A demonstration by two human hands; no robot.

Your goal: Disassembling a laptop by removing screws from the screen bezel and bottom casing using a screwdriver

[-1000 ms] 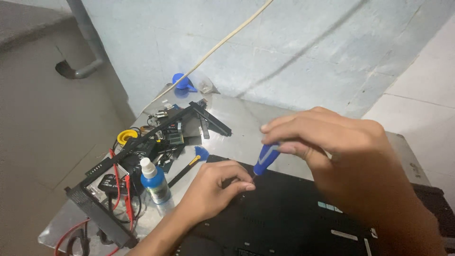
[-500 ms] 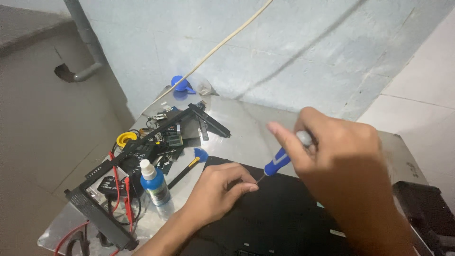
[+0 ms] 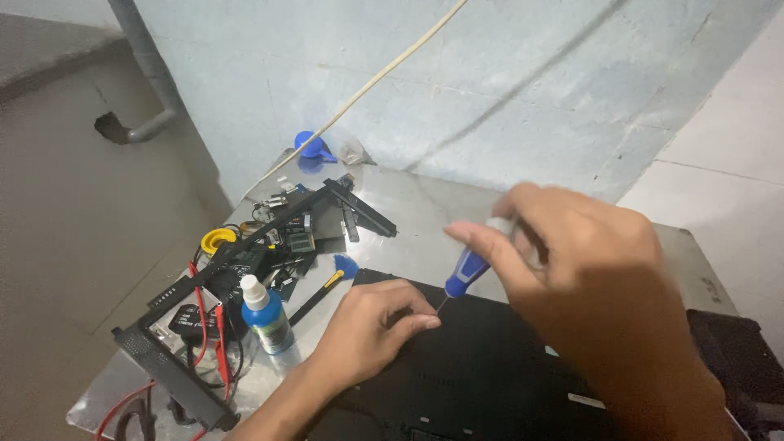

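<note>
- Right hand (image 3: 588, 269) is gripping a small screwdriver (image 3: 467, 271) with a blue handle and pale cap, grip pressed shut around the handle, index finger lying along it.
- Screwdriver is tilting, thin tip pointing down-left and meeting the black laptop base (image 3: 490, 367) just beside the left fingertips; exact contact point is too small to tell.
- Left hand (image 3: 371, 327) is resting on the near-left corner of the laptop base, thumb and forefinger pinched together right at the screwdriver tip; can't tell whether anything is sitting between them.
- Laptop base is lying flat on the metal desk (image 3: 425, 220), taking up the near-right part of it.
- Blue bottle (image 3: 265, 317) with a white cap is standing upright just left of the left wrist, apart from it.
- Small brush (image 3: 327, 282) with a blue head and black-yellow handle is lying between the bottle and the laptop base.
- Black frame parts (image 3: 245, 245) and loose circuit pieces are piling up on the desk's left side, red test leads (image 3: 208, 327) running over them.
- Yellow roll (image 3: 218, 239) is sitting at the left edge, near the frame.
- Blue funnel-like piece (image 3: 310, 149) is sitting at the far desk edge by the wall.
- Pale cable (image 3: 367, 82) is running diagonally up the wall behind.
</note>
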